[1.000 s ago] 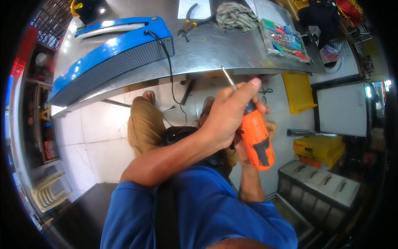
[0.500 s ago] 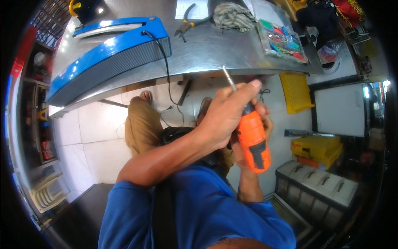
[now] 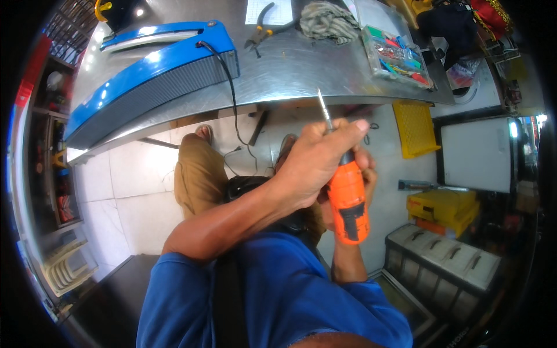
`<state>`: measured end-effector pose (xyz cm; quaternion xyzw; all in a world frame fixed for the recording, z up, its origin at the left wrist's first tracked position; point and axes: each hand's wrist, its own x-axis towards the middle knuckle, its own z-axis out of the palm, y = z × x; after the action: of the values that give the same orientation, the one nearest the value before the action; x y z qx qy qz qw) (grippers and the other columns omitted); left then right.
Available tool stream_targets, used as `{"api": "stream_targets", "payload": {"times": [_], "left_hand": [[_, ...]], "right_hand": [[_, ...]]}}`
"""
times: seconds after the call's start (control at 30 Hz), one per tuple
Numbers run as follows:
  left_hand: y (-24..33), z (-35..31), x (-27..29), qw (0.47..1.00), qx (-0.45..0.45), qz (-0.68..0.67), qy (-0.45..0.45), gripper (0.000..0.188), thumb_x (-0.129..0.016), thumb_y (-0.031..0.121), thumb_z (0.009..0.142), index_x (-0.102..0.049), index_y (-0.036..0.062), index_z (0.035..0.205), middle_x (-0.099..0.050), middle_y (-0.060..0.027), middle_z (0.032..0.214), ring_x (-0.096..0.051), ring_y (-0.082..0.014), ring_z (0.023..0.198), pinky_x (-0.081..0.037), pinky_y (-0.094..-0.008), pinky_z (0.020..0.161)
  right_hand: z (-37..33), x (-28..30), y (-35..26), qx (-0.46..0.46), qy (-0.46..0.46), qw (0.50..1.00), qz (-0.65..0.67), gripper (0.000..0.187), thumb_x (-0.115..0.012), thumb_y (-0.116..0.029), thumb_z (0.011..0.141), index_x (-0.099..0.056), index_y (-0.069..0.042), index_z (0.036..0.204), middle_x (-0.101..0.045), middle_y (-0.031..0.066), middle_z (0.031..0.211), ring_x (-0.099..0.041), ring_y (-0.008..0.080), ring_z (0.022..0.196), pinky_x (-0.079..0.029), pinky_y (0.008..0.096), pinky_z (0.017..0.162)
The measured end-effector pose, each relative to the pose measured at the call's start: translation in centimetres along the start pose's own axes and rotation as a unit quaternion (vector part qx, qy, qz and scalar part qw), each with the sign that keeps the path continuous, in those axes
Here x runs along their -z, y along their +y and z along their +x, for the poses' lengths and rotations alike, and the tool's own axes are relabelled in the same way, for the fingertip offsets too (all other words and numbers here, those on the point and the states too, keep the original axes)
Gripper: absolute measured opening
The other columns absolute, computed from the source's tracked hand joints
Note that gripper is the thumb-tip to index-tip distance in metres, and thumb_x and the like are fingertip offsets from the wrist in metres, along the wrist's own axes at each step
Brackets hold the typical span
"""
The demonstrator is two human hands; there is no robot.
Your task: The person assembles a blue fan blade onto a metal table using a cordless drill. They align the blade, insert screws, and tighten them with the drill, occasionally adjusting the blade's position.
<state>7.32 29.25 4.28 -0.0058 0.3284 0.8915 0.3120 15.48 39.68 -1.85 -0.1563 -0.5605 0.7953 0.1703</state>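
An orange and black cordless drill (image 3: 347, 185) is held before my body, its long silver bit (image 3: 324, 105) pointing away toward the table edge. My left hand (image 3: 316, 155) wraps round the front of the drill at the chuck, thumb stretched across the top. Underneath and mostly hidden by the tool, my right hand (image 3: 370, 177) grips the drill, with fingers showing along its right side. Beyond the bit lies the metal table (image 3: 278, 72). On it sits a blue device with a ribbed grey side (image 3: 156, 75), its black cord (image 3: 232, 87) hanging over the front edge.
Pliers (image 3: 258, 37), a crumpled striped rag (image 3: 329, 23) and a clear box of small coloured parts (image 3: 397, 58) lie on the table. To the right are a yellow basket (image 3: 413, 130), a yellow case (image 3: 441, 207) and a grey organizer case (image 3: 444, 255).
The drill has turned slightly, so its rear end has shifted left and its bit tip a little right and up. Both hands keep their hold.
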Motion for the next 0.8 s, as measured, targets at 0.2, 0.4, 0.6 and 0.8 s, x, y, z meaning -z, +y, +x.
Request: {"api": "stream_targets", "payload": {"times": [0.2,0.4,0.6,0.8], "left_hand": [[2.0,-1.4,2.1,0.941,-0.010,0.338,0.001,0.051,-0.077,0.048,0.091,-0.062,0.0027,0.111,-0.066,-0.0110,0.103,-0.064,-0.0238,0.102,-0.053,-0.0372,0.092],[10.0,-2.8,1.0,0.488,-0.232,0.816,-0.208,0.067,-0.095,0.025,0.059,-0.063,0.0061,0.114,-0.062,-0.0119,0.112,-0.056,-0.0348,0.117,-0.046,-0.0465,0.098],[10.3,-1.4,-3.6,0.477,-0.014,0.803,-0.356,0.015,-0.078,0.010,0.071,-0.072,-0.0015,0.080,-0.069,-0.0163,0.077,-0.068,-0.0379,0.084,-0.056,-0.0461,0.074],[6.2,-3.7,-0.8,0.538,0.026,0.760,-0.363,0.021,-0.078,0.011,0.073,-0.063,0.0039,0.087,-0.069,-0.0138,0.072,-0.070,-0.0377,0.074,-0.056,-0.0460,0.062]], "right_hand": [[0.1,2.8,-0.8,0.282,-0.134,0.895,-0.319,0.054,-0.081,-0.014,0.086,-0.048,-0.003,0.128,-0.058,0.0081,0.115,-0.061,0.0159,0.103,-0.053,0.0366,0.094],[3.9,7.5,-5.8,0.032,-0.250,0.895,-0.369,0.034,-0.079,-0.008,0.080,-0.060,-0.002,0.108,-0.064,0.0051,0.079,-0.061,0.0159,0.066,-0.053,0.0319,0.072],[4.4,3.7,-13.5,0.307,-0.460,0.657,-0.513,0.025,-0.078,-0.011,0.076,-0.064,-0.004,0.095,-0.068,0.0059,0.079,-0.059,0.0196,0.056,-0.047,0.0337,0.058],[4.0,2.8,-12.5,0.427,-0.490,0.600,-0.466,0.043,-0.078,-0.007,0.073,-0.057,-0.004,0.111,-0.072,0.0082,0.088,-0.061,0.0201,0.060,-0.047,0.0335,0.057]]}}
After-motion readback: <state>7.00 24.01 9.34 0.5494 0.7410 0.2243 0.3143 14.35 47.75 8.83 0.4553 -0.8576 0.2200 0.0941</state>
